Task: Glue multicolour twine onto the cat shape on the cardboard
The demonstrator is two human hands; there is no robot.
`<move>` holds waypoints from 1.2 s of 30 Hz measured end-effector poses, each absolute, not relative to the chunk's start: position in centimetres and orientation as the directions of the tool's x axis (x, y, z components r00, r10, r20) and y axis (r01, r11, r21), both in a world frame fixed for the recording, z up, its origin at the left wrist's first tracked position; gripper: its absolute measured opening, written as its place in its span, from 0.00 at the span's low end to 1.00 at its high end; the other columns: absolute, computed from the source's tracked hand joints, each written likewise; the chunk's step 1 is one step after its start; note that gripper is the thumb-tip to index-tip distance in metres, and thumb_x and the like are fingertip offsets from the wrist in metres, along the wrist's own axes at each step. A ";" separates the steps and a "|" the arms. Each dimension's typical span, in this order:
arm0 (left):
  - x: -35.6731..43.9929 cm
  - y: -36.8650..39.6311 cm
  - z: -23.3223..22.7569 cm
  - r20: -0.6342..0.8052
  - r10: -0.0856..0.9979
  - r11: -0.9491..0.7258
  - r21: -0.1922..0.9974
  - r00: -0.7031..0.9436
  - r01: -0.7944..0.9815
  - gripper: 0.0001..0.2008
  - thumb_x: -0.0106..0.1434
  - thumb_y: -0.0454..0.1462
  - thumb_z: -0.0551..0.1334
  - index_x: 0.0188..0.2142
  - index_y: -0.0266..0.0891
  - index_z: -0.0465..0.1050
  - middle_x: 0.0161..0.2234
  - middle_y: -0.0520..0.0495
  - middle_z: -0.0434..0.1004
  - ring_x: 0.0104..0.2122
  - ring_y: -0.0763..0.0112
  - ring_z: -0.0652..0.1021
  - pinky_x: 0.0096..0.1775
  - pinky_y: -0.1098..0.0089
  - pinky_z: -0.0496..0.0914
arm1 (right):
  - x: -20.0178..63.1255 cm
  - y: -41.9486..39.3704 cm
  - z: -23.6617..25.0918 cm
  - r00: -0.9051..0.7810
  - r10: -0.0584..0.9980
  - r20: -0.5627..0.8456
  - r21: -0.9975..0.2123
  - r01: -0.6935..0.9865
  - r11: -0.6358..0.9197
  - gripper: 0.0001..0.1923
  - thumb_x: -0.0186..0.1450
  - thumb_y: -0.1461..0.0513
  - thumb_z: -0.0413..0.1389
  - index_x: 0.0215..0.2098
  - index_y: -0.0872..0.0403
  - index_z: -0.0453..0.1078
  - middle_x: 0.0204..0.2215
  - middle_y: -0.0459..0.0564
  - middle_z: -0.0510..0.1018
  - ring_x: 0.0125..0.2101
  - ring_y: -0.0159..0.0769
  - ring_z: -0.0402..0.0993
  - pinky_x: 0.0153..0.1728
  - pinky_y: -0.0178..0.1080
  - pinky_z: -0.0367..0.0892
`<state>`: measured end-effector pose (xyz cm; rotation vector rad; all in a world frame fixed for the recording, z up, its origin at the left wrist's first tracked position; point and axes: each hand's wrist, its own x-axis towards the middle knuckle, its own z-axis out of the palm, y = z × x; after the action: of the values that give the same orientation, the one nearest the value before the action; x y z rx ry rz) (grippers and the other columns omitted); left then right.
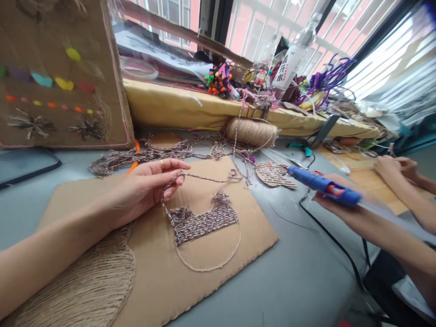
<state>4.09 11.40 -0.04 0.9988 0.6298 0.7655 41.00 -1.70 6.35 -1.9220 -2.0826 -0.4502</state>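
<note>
My left hand [146, 181] pinches a braided multicoloured yarn cord [204, 178] between thumb and fingers. The cord runs down to a woven patch of the same yarn [207, 223] on the cardboard sheet [248, 240], and its other end trails toward the back. Frayed yarn tufts top the patch, and a thin twine outline [211, 271] curves below it. Off to the right, my right hand [337, 204], somewhat blurred, is closed around a blue glue gun [323, 185]. Its nozzle points left, apart from the cardboard.
A twine-covered shape [91, 281] lies at the cardboard's left. Behind are a twine spool [252, 131], loose yarn [136, 156] and a corrugated scrap [275, 175]. A black cable [334, 236] crosses the right side. Another person's hands [397, 167] are at far right.
</note>
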 end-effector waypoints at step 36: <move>0.3 3.4 1.1 0.464 0.338 -0.940 0.121 0.818 0.320 0.11 0.66 0.30 0.52 0.37 0.36 0.73 0.29 0.47 0.75 0.30 0.69 0.69 0.29 0.69 0.65 | 24.1 -2.3 0.8 -0.537 0.786 0.305 -0.154 0.787 0.598 0.09 0.66 0.65 0.49 0.29 0.54 0.67 0.26 0.48 0.70 0.27 0.34 0.68 0.25 0.37 0.63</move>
<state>0.27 3.35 1.12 2.9602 0.5362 0.7667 24.08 -2.27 0.83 -1.2720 -2.4864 -0.0020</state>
